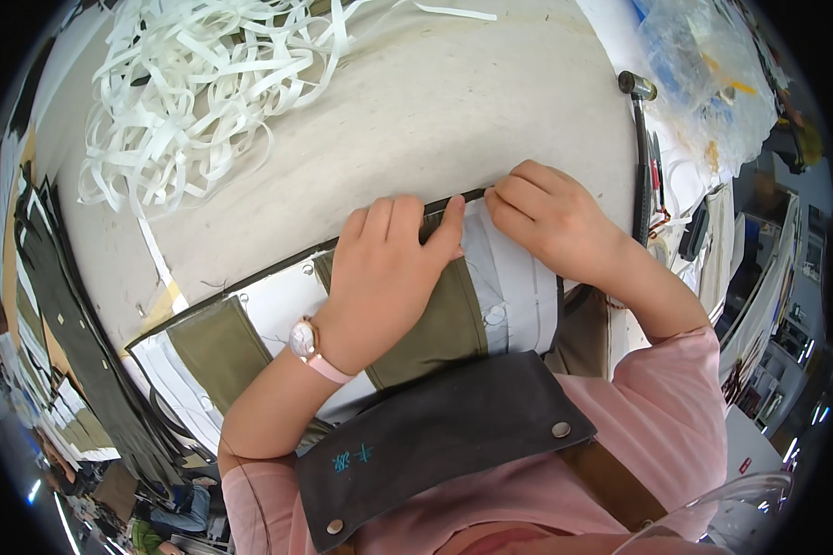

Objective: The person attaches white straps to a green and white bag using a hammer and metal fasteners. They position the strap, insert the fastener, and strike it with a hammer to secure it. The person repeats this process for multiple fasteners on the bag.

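A flat sewn panel (421, 338) in white and olive green lies in front of me, with dark binding along its far edge and small round snaps on its white parts. My left hand (384, 268), with a watch at its wrist, rests across the middle of the panel. Its fingers bend over the far edge and its thumb lies apart near the binding; the fingertips are hidden. To the right, my right hand (551, 222) is closed in a pinch on the panel's dark edge near the far right corner.
A tangled heap of white tape (213, 83) covers the far left of the pale table (463, 102). A hammer (639, 139), slim tools and clear plastic bags (713, 74) lie at the right. Dark strips (83, 324) hang on the left. A dark flap (444, 435) covers my chest.
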Demonstrator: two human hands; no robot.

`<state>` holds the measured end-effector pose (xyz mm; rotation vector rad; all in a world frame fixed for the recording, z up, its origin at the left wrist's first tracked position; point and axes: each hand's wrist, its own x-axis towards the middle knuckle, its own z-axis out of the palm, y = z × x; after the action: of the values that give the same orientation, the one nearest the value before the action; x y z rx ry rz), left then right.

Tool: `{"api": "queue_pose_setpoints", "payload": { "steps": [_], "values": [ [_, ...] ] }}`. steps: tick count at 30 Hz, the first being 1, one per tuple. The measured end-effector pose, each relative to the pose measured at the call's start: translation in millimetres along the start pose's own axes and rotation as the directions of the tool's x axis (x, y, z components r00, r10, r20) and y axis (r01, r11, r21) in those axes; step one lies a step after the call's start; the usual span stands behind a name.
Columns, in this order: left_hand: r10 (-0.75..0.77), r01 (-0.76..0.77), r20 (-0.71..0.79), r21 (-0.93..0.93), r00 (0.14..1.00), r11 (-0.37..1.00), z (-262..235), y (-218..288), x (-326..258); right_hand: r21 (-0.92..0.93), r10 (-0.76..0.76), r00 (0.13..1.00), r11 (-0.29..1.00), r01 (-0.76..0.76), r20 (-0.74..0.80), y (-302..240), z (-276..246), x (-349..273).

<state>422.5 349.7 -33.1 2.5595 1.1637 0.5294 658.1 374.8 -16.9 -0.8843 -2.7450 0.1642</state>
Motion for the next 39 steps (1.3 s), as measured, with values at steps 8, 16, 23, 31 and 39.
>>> {"api": "queue_pose_setpoints", "payload": {
  "steps": [8, 16, 23, 31, 39],
  "values": [
    [0.081, -0.082, -0.098, -0.005, 0.992, 0.997, 15, 3, 1, 0.281, 0.368, 0.925, 0.902, -0.328, -0.100, 0, 6, -9],
    [0.065, -0.065, -0.042, 0.001, 0.997, 0.998, 12, 4, 4, 0.216, 0.321, 0.945, 0.928, -0.302, -0.058, 2, 9, -8],
    [0.024, -0.024, 0.003, -0.033, 1.000, 0.999, 12, 7, 8, 0.132, 0.239, 0.968, 0.965, -0.228, -0.071, 7, 11, -10],
    [0.034, -0.032, 0.039, -0.039, 0.999, 0.999, 11, 5, 7, 0.120, 0.184, 0.983, 0.976, -0.181, -0.014, 6, 3, -14],
    [0.009, -0.011, 0.077, 0.031, 0.997, 0.999, 8, 14, 15, 0.127, 0.241, 0.968, 0.965, -0.230, -0.073, 8, 14, -7]
  ]
}}
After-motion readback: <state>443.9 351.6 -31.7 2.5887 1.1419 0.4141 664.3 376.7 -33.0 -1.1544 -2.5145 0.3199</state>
